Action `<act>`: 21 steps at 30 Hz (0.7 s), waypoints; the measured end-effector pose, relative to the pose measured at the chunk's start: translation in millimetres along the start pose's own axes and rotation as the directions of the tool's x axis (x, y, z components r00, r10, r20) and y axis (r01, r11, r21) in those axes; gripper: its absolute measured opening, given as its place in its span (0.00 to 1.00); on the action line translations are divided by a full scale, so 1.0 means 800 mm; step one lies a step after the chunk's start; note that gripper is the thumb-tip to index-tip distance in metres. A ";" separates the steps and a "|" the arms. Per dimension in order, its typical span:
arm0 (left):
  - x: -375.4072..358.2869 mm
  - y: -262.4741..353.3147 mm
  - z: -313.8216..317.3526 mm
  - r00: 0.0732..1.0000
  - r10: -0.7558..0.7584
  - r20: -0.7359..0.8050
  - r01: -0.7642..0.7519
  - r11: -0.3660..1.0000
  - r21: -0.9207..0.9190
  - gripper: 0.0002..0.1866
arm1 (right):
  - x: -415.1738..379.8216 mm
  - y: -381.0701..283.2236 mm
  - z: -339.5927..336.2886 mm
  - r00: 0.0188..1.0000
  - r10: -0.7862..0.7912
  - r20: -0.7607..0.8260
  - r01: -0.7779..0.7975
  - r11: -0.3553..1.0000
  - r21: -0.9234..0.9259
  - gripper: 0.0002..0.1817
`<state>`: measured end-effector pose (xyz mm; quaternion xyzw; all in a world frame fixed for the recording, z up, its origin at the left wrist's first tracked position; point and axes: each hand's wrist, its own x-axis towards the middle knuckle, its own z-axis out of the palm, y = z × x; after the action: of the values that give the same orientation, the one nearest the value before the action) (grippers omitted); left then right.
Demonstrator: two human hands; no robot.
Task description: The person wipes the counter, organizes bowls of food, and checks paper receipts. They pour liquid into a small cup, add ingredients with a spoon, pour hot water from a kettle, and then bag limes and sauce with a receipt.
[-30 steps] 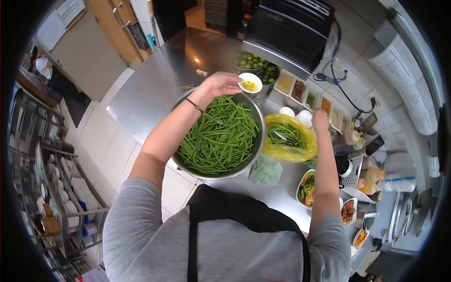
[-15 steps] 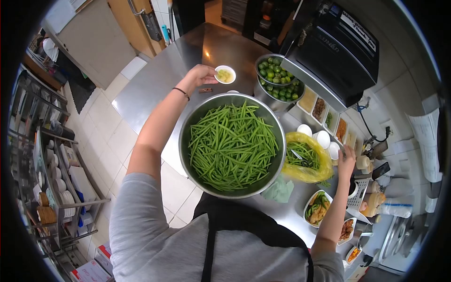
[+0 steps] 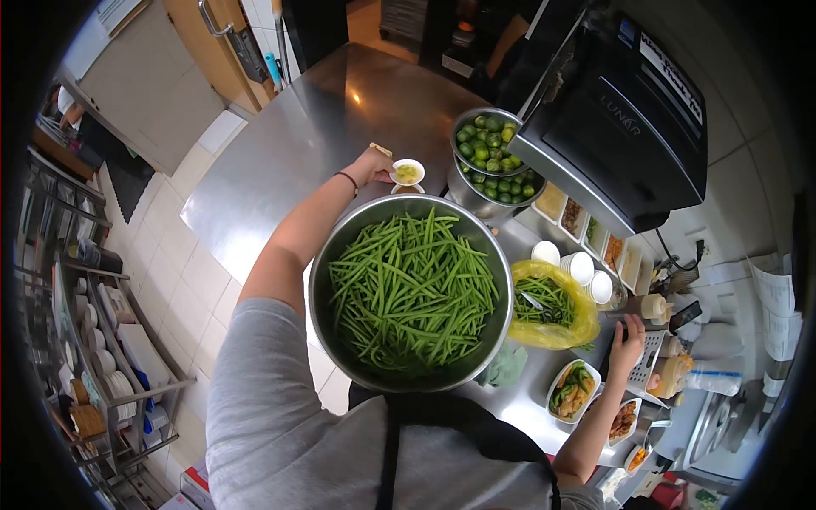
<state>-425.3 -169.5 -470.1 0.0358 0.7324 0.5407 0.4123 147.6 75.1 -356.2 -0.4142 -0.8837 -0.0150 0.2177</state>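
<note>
My left hand [image 3: 372,167] pinches the rim of a small white cup [image 3: 408,172] holding something pale yellow. A second small cup [image 3: 407,189] with brown contents shows just below it, partly hidden behind the large bowl's rim. A small tan piece [image 3: 381,150] is by my left fingers. Directly in front of me, a big steel bowl [image 3: 316,306] is full of green beans [image 3: 416,293]. My right hand [image 3: 627,342] has its fingers apart with nothing in them, beside a white perforated basket [image 3: 648,357] and right of a yellow plastic bag [image 3: 586,319] of cut beans.
Steel bowls of green limes [image 3: 489,144] stand beyond the bean bowl, beside a black machine [image 3: 629,119]. Stacked white cups [image 3: 580,268] and ingredient trays [image 3: 595,234] line the right. A dish of food [image 3: 573,391] and a green cloth [image 3: 507,365] lie nearer me.
My left hand has brought the small cup nearer the bean bowl, and a second cup now shows below it. My right hand has moved back from the stacked cups. The view has shifted slightly.
</note>
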 end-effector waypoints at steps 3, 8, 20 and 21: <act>0.008 0.004 -0.002 0.999 0.028 0.021 -0.029 0.999 0.030 0.09 | -0.001 -0.002 0.008 1.000 -0.007 -0.013 0.007 1.000 0.024 0.12; 0.017 0.007 -0.008 0.996 0.075 0.042 -0.074 0.997 -0.022 0.09 | 0.001 -0.004 0.023 0.998 -0.055 0.008 0.055 0.998 0.018 0.12; 0.065 -0.004 0.017 0.998 0.062 0.032 -0.063 0.997 0.035 0.09 | -0.002 -0.026 0.031 0.997 -0.068 0.041 0.066 0.997 0.040 0.12; 0.067 -0.003 0.014 0.995 0.055 0.087 -0.056 0.998 0.010 0.09 | 0.000 -0.030 0.029 0.997 -0.068 0.044 0.066 0.997 0.039 0.12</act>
<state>-452.4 -135.6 -503.5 0.0822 0.7159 0.5454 0.4282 121.3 63.8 -373.3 -0.3804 -0.9018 0.0038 0.2050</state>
